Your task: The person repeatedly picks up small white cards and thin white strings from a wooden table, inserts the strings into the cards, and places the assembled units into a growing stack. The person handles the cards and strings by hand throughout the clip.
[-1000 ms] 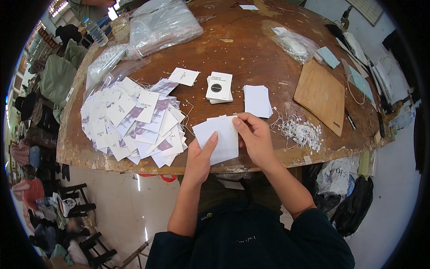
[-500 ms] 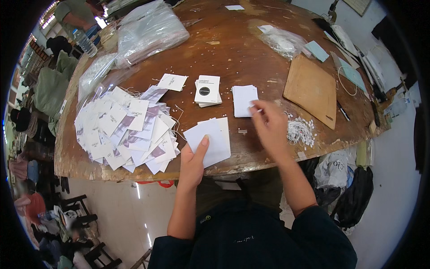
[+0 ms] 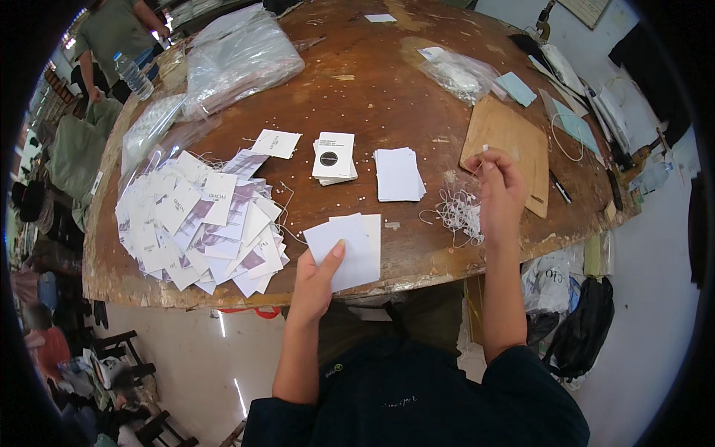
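Observation:
My left hand (image 3: 319, 279) grips a few white cards (image 3: 351, 253), slightly fanned, with the thumb flat on top, at the table's front edge. Raised above the right part of the table, my right hand (image 3: 500, 190) pinches a white tag string (image 3: 485, 148), its small end poking up past the fingertips. Just left of that hand lies a tangled heap of white tag strings (image 3: 456, 214). A stack of blank white cards (image 3: 397, 175) is between the hands, farther back. Beside it sits a stack of printed cards (image 3: 334, 156) with a black circle.
A large heap of strung white tags (image 3: 186, 216) covers the left of the wooden table (image 3: 357, 89). Behind it are clear plastic bags (image 3: 246, 63) and a water bottle (image 3: 134, 76). A brown board (image 3: 488, 130) and a pen (image 3: 560, 186) lie right. Another person (image 3: 119, 41) stands far left.
My right hand has moved from beside the blank card stack to the right, up over the string heap, and now pinches a string. My left hand keeps its cards. The other person has shifted.

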### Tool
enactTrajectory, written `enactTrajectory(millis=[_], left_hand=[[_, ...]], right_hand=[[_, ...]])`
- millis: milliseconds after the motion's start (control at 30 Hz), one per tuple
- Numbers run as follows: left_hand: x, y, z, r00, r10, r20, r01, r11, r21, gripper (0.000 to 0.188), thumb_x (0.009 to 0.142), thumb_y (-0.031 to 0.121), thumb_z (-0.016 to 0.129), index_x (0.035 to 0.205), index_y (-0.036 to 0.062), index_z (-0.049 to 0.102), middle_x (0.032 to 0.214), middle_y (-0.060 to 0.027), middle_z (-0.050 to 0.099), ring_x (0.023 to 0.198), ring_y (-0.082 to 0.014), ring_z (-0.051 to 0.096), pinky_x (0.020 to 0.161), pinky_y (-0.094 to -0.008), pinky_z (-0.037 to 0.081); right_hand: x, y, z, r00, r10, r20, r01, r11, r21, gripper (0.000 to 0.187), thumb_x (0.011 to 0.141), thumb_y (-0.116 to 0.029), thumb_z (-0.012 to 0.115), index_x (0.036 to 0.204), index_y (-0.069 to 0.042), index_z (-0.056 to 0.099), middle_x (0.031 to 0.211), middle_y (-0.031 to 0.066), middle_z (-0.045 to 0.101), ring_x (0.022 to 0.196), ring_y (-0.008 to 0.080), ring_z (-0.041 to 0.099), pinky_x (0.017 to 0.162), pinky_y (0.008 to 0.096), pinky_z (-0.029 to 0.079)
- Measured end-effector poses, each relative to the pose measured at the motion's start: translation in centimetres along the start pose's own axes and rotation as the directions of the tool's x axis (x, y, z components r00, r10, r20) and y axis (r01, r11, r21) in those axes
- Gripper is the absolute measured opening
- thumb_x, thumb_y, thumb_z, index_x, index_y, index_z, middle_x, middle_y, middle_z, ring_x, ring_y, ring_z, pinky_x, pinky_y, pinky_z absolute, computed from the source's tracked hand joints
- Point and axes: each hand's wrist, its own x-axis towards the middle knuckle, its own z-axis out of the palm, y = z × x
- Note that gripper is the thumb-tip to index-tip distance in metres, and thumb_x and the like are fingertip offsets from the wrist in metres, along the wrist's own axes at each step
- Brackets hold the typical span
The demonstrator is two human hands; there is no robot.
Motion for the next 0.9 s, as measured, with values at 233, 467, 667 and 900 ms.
enactTrajectory(millis=[233,467,667,900], left_hand=[[-0.1,-2.1,2.9,0.981,-0.151,0.125,0.180,0.946,-0.270,0.035,0.097,0.019,0.058,0.126,0.0003,0.053,0.114,-0.0109,0.064,0.097,-0.0207,0.067,0.085,-0.0371,0.056],[0.0,-2.2,2.1,0.996,-0.002,-0.089,-0.034,0.915,-0.403,0.033,0.098,0.020,0.058,0.125,0.0002,0.054,0.114,-0.0095,0.065,0.098,-0.0184,0.066,0.085,-0.0340,0.055],[0.6,-0.8,1.3,0.983,0.144,-0.110,-0.139,0.989,0.047,0.038,0.099,0.018,0.056,0.131,-0.0028,0.052,0.120,-0.0105,0.063,0.105,-0.0164,0.062,0.091,-0.0317,0.051],[0.5,-0.5,2.0,0.974,0.223,-0.042,-0.210,0.956,0.206,0.041,0.102,0.018,0.051,0.137,-0.0038,0.051,0.123,-0.0101,0.062,0.107,-0.0133,0.057,0.092,-0.0287,0.046]], right_hand=[[-5.3,0.3,6.5,0.798,-0.056,0.600,0.279,0.917,-0.285,0.025,0.084,0.001,0.063,0.108,-0.003,0.068,0.100,0.0117,0.064,0.090,0.0235,0.063,0.077,0.0316,0.050],[-5.5,0.7,4.3,0.659,0.272,0.702,0.263,0.791,-0.553,0.017,0.091,-0.012,0.063,0.104,-0.003,0.068,0.098,0.0111,0.064,0.083,0.0228,0.063,0.068,0.0331,0.049],[-5.0,1.4,2.5,0.978,0.164,0.129,-0.199,0.919,0.339,0.012,0.095,-0.010,0.056,0.084,-0.005,0.060,0.073,-0.0001,0.053,0.070,0.0162,0.054,0.062,0.0297,0.046],[-6.9,-0.9,7.7,0.904,0.255,0.343,-0.237,0.967,-0.095,0.006,0.095,-0.009,0.061,0.096,-0.003,0.059,0.078,0.0004,0.058,0.073,0.0076,0.055,0.063,0.0207,0.044]])
